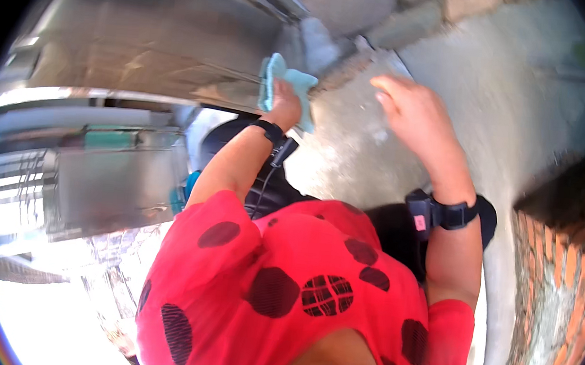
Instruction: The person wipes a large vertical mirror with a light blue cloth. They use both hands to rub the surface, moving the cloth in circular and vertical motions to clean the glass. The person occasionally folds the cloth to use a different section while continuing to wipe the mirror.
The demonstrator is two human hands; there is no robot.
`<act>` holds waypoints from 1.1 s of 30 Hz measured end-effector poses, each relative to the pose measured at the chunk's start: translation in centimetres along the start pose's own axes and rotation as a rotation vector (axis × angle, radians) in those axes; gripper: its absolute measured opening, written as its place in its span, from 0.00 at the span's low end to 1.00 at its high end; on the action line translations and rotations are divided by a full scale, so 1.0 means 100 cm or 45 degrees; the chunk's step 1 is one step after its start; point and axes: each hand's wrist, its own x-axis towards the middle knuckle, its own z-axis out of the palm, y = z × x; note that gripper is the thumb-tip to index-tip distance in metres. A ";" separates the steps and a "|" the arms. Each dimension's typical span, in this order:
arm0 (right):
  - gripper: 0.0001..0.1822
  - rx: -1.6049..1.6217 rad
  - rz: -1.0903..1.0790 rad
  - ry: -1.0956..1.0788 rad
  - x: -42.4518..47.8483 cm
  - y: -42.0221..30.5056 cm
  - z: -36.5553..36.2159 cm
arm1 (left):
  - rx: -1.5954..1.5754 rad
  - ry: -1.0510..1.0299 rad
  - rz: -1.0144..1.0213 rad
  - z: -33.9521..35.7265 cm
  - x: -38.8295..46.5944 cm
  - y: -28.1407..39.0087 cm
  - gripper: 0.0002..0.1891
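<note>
A folded light-blue cloth [308,92] is in my left hand [287,103], pressed against the edge of a brownish, shiny panel [159,40] that looks like metal. My fingers lie over part of the cloth, and a loose corner hangs below the hand. To the right, my right hand [419,110] is held in the air over the concrete floor [357,157]. Its thumb and index finger are slightly apart, with nothing visible between them; the other fingers are mostly hidden.
Both wrists wear black straps with small devices, a cable [265,190] running from the left one. Rough stone blocks [410,26] edge the floor ahead. A brick wall [570,290] stands at the right. Metal shelving or furniture [110,182] is blurred at the left.
</note>
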 end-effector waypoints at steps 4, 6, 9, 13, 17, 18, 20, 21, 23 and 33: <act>0.12 0.055 0.016 -0.161 0.014 -0.006 0.005 | 0.189 0.075 -0.288 -0.017 -0.062 -0.074 0.36; 0.12 0.034 0.036 -0.221 0.022 -0.012 0.010 | 0.215 0.177 -0.399 -0.034 -0.106 -0.119 0.35; 0.13 -0.009 0.073 -0.243 0.026 -0.005 0.021 | 0.257 0.395 -0.570 -0.082 -0.177 -0.186 0.33; 0.12 -0.038 0.042 -0.303 0.028 0.001 0.030 | 0.295 0.665 -0.817 -0.143 -0.278 -0.262 0.31; 0.12 -0.077 0.050 -0.394 0.028 -0.001 0.043 | 0.436 0.868 -0.990 -0.151 -0.324 -0.312 0.36; 0.12 -0.118 0.082 -0.419 0.027 0.005 0.046 | 0.246 0.705 -1.038 -0.163 -0.326 -0.324 0.36; 0.13 -0.106 0.046 -0.436 0.027 0.008 0.055 | 0.289 0.839 -0.953 -0.170 -0.356 -0.332 0.30; 0.13 -0.122 0.044 -0.442 0.027 0.011 0.056 | 0.281 0.829 -0.925 -0.168 -0.357 -0.322 0.29; 0.13 -0.134 0.054 -0.438 0.024 0.016 0.055 | 0.273 0.815 -0.854 -0.171 -0.356 -0.297 0.28; 0.16 -0.194 0.148 -0.574 0.009 0.018 0.045 | 0.260 0.598 -0.337 -0.049 -0.206 -0.162 0.39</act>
